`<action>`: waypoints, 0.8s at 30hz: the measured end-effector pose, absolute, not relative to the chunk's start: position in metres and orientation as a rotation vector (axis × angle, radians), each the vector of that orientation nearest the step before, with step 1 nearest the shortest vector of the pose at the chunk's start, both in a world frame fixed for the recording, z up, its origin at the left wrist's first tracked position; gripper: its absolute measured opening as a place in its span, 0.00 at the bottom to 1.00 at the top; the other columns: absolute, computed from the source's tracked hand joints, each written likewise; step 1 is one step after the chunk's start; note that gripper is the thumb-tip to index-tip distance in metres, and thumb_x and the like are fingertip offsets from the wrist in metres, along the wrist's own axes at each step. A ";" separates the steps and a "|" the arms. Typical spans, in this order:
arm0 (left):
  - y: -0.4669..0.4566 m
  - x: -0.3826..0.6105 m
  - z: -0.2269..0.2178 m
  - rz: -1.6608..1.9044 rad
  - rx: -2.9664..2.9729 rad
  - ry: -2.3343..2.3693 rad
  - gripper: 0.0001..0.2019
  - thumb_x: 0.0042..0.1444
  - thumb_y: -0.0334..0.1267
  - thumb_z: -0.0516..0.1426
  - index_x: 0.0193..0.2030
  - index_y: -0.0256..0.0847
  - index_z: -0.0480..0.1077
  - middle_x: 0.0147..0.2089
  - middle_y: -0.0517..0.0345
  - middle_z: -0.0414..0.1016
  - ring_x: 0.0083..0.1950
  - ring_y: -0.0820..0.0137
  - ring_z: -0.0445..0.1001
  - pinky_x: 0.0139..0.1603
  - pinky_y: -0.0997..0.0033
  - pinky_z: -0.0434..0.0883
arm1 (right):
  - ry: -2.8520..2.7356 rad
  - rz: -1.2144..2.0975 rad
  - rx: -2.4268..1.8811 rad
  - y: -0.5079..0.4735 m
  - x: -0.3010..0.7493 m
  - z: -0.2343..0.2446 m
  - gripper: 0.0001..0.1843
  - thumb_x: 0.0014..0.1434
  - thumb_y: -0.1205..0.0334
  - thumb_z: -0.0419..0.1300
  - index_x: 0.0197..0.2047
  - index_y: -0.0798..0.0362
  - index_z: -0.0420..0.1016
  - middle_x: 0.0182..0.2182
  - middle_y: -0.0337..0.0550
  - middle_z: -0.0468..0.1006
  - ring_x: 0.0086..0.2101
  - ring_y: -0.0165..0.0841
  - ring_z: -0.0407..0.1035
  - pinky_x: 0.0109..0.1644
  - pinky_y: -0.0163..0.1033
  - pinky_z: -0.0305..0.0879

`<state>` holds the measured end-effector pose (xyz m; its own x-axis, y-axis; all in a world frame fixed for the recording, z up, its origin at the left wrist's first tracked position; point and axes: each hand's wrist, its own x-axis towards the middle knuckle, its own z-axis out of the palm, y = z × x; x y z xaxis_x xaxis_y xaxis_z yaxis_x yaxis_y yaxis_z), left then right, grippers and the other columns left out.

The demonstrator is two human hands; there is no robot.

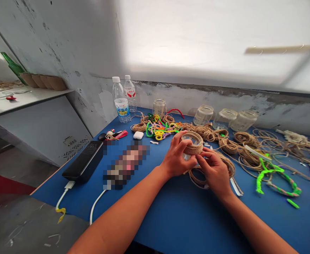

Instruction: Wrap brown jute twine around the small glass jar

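Blue worktable strewn with jute twine. Left hand clamps a twine-wrapped glass jar, steadying it as the right hand pinches its lower edge.

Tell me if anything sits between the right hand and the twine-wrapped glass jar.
Nothing does: the right hand already touches the twine-wrapped glass jar, which the left hand also holds, raised above the loose jute twine.

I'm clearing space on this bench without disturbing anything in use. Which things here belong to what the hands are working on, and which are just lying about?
Likely part of the work:
twine-wrapped glass jar, held by the left hand and right hand
loose jute twine
bare glass jars
colored pipe cleaners

Likely just lying about:
plastic water bottles
black power bank
white earbud case
keys
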<state>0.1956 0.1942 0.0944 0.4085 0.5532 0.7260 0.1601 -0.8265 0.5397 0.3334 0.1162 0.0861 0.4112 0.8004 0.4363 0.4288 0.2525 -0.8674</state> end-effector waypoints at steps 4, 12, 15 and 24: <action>0.194 0.195 0.095 1.382 2.279 0.611 0.21 0.48 0.33 0.60 0.48 0.44 0.59 0.66 0.47 0.52 0.70 0.58 0.55 0.69 0.51 0.61 | -1.189 0.376 -1.373 0.116 0.333 0.087 0.16 0.55 0.48 0.63 0.35 0.54 0.77 0.50 0.52 0.75 0.52 0.42 0.70 0.49 0.46 0.72; 0.194 0.195 0.095 1.363 2.269 0.621 0.20 0.48 0.33 0.60 0.48 0.44 0.59 0.67 0.48 0.52 0.70 0.59 0.55 0.69 0.51 0.60 | -1.190 0.383 -1.375 0.115 0.333 0.089 0.17 0.55 0.47 0.63 0.35 0.54 0.77 0.50 0.53 0.75 0.51 0.42 0.70 0.47 0.46 0.73; 0.194 0.195 0.095 1.357 2.252 0.633 0.21 0.49 0.34 0.60 0.49 0.44 0.59 0.67 0.47 0.52 0.71 0.59 0.54 0.70 0.51 0.60 | -1.195 0.379 -1.376 0.115 0.333 0.088 0.17 0.55 0.47 0.63 0.35 0.54 0.77 0.50 0.53 0.75 0.51 0.43 0.70 0.47 0.46 0.73; 0.193 0.197 0.095 1.390 2.215 0.619 0.22 0.50 0.35 0.60 0.51 0.44 0.58 0.67 0.47 0.53 0.71 0.58 0.54 0.71 0.48 0.58 | -1.197 0.381 -1.388 0.116 0.334 0.089 0.17 0.55 0.46 0.63 0.34 0.54 0.77 0.50 0.52 0.76 0.50 0.42 0.70 0.47 0.45 0.72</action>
<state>0.1966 0.1925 0.0948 0.3915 0.5876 0.7081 0.1333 -0.7976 0.5882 0.3342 0.1158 0.0887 0.4164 0.8089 0.4150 0.4205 0.2334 -0.8768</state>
